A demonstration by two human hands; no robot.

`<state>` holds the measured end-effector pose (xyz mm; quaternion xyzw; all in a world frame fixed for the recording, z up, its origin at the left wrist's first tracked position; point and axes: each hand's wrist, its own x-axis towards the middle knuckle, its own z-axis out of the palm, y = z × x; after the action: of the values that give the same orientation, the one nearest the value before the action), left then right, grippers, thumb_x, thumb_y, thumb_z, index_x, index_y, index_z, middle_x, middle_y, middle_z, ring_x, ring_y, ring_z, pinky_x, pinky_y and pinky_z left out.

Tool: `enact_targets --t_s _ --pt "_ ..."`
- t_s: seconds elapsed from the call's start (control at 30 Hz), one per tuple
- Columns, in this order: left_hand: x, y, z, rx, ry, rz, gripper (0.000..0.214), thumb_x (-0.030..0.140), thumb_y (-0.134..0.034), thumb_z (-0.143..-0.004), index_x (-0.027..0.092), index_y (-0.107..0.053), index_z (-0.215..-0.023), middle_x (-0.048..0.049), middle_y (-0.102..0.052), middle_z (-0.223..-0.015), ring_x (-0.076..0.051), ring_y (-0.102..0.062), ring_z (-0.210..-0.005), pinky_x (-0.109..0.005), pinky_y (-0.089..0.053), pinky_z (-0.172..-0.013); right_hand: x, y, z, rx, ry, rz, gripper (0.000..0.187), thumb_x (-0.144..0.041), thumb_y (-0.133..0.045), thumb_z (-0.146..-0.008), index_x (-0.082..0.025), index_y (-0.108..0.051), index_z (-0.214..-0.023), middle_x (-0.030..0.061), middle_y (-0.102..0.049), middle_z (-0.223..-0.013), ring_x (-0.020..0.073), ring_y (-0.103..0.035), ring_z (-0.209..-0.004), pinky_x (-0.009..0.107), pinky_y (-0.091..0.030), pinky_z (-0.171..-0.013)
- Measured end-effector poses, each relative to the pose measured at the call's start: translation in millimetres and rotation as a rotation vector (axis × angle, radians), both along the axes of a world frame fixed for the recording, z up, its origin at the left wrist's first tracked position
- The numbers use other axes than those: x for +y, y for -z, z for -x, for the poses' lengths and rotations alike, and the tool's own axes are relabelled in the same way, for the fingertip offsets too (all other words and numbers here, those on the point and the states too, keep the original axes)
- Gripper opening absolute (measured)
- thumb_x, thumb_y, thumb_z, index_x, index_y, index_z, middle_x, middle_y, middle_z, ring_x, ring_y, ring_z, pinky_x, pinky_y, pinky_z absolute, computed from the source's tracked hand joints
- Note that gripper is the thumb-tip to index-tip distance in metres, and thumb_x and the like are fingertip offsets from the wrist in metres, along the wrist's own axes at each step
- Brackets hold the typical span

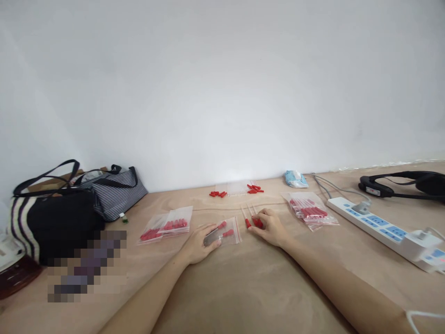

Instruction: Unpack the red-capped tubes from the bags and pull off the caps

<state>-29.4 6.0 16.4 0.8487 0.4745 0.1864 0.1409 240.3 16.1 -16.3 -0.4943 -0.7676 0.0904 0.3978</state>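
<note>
My left hand (pixel 199 245) is closed on the near-left end of a clear zip bag (pixel 235 230) lying on the table. Two droppers with red rubber bulbs (pixel 228 233) show inside it, their stems partly under my fingers. Just right of the bag, my right hand (pixel 273 228) has its fingers bent down on a dropper (pixel 258 222) by its red bulb. Beside those fingers lies another dropper (pixel 247 222), its thin pale stem pointing away from me. My right fingers partly cover the bulbs there.
Filled zip bags (pixel 177 219) lie left, and more filled bags (pixel 309 208) lie right. Loose red bulbs (pixel 218 194) and pale stems (pixel 238 189) are near the wall. A power strip (pixel 373 225), a black headset (pixel 399 184), a blue packet (pixel 296 179) and bags (pixel 62 222) stand around.
</note>
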Motion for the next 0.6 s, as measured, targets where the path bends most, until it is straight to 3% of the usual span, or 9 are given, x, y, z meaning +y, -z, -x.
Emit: enact_targets --t_s 0.1,0.27,0.4,0.6 --pt "-2.1 -1.7 -0.9 0.004 0.009 0.01 0.05 0.042 -0.052 -0.076 0.024 -0.046 -0.122 -0.005 -0.048 -0.127 -0.022 -0.041 -0.118 -0.038 -0.031 -0.1 -5.1 -3.4 13.6 -0.031 -0.05 -0.042 0.015 -0.03 -0.055 -0.075 -0.019 -0.064 -0.08 0.004 -0.054 -0.074 0.0163 -0.049 -0.073 0.029 -0.039 -0.068" --pt "-2.8 -1.7 -1.0 0.017 0.036 0.01 0.05 0.043 -0.05 -0.077 0.025 -0.044 -0.123 -0.0039 -0.047 -0.128 -0.021 -0.039 -0.12 -0.038 -0.029 -0.101 -9.2 -9.4 39.9 -0.077 -0.145 0.044 0.012 -0.023 -0.054 -0.075 -0.02 -0.066 -0.076 0.0031 -0.056 -0.073 0.015 -0.05 -0.073 0.027 -0.037 -0.069" --pt "-3.1 -1.4 -1.5 0.011 0.052 0.009 0.048 0.042 -0.051 -0.077 0.025 -0.047 -0.121 -0.0035 -0.048 -0.127 -0.021 -0.04 -0.119 -0.036 -0.03 -0.101 -9.0 -15.5 53.2 -0.206 -0.111 0.054 0.017 -0.033 -0.056 -0.076 -0.02 -0.063 -0.067 0.0023 -0.057 -0.069 0.0162 -0.049 -0.073 0.028 -0.033 -0.068" --pt "-3.7 -2.4 -0.7 -0.011 0.12 0.002 0.045 0.039 -0.051 -0.077 0.025 -0.048 -0.12 -0.0022 -0.049 -0.126 -0.02 -0.043 -0.117 -0.034 -0.031 -0.101 -11.6 -22.1 67.3 -0.354 -0.062 -0.005 0.029 -0.047 -0.056 -0.074 -0.021 -0.06 -0.087 0.0049 -0.058 -0.093 0.02 -0.048 -0.086 0.033 -0.029 -0.072"
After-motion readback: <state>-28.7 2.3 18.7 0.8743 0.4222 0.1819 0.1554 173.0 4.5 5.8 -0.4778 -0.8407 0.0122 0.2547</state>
